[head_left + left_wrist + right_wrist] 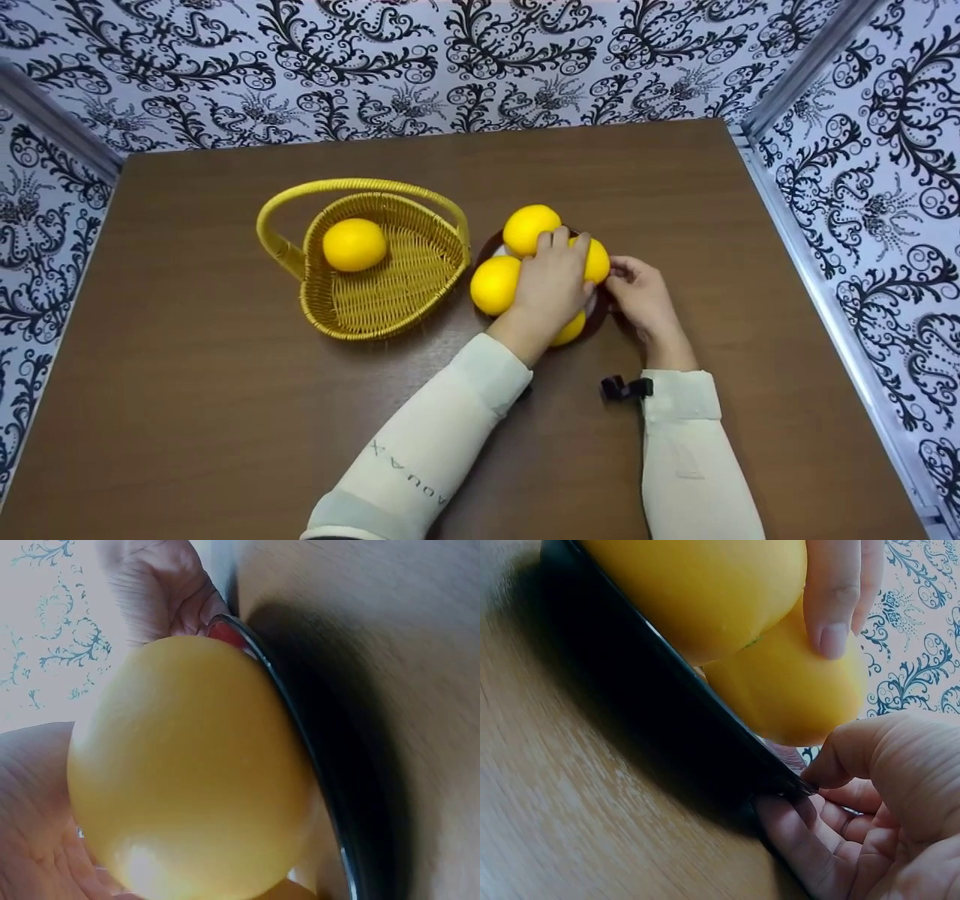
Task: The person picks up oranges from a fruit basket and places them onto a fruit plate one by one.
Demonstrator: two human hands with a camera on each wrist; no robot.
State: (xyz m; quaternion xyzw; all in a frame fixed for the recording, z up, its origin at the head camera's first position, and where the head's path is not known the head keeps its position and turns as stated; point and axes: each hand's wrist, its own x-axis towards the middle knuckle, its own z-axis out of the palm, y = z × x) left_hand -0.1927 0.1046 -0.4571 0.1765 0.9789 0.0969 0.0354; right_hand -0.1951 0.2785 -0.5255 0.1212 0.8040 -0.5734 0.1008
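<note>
My left hand (553, 274) reaches over a dark-rimmed plate (598, 318) and grips a smooth yellow, lemon-like fruit (598, 262) on its right side. In the right wrist view, the left fingertips lie on that fruit (787, 686). My right hand (646, 301) pinches the plate's right rim, thumb above and fingers below, as the right wrist view shows. More yellow fruits sit on the plate: one at the back (531, 229), one at the left (495, 285) and one at the front (570, 330), partly hidden by my left hand. The left wrist view shows a fruit (191, 772) close up.
Left of the plate stands a yellow wicker basket (390, 330) with an arched handle (360, 184). One yellow fruit (355, 244) lies inside it. The brown table (210, 420) is bordered by patterned walls (480, 67) at the back and sides.
</note>
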